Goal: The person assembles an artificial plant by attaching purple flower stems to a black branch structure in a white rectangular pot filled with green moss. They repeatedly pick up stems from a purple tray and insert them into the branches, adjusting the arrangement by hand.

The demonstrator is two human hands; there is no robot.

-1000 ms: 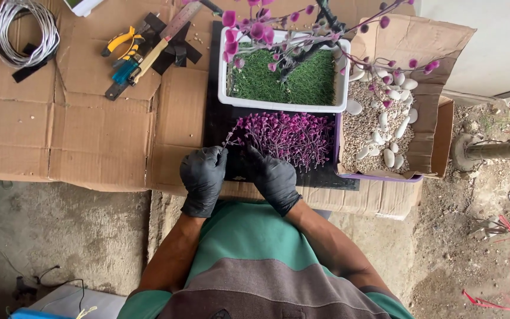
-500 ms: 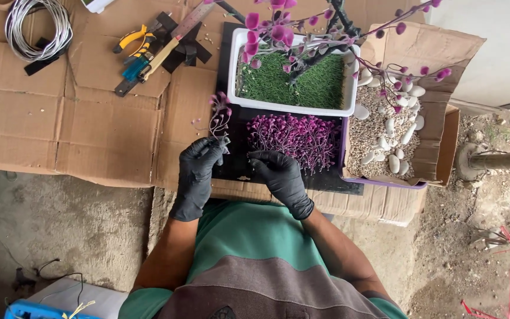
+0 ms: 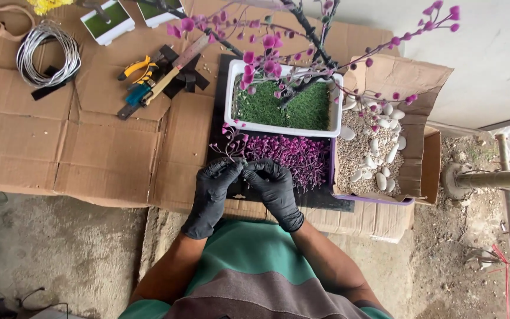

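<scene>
Both gloved hands meet at the near edge of the black mat [image 3: 337, 204]: left hand [image 3: 215, 184] has its grip pinched closed on the stem of a small pink flower sprig [image 3: 231, 145], right hand [image 3: 270, 180] has its fingertips closed on the same sprig's base, right against the left. The sprig fans up and left from the fingers, over the mat's left edge, just beside the pile of loose magenta sprigs [image 3: 290, 159]. Progress, as a judgement: the pile is still large, so most sprigs are left to work. Beyond it, the white planter [image 3: 231, 88] with green turf already carries a dark-branched tree with pink blossoms [image 3: 302, 35], so that part looks well along. Right of it, a cardboard box [image 3: 411, 77] holds gravel and white pebbles [image 3: 385, 147]. Further left on the cardboard sheet [image 3: 60, 147]: pliers [image 3: 137, 68], a brush [image 3: 172, 68], a wire coil [image 3: 48, 56]. Versus half a second ago: the left hand was apart, holding the sprig up at the mat's left side while the right rested on the pile; now the two have come together on the sprig.
</scene>
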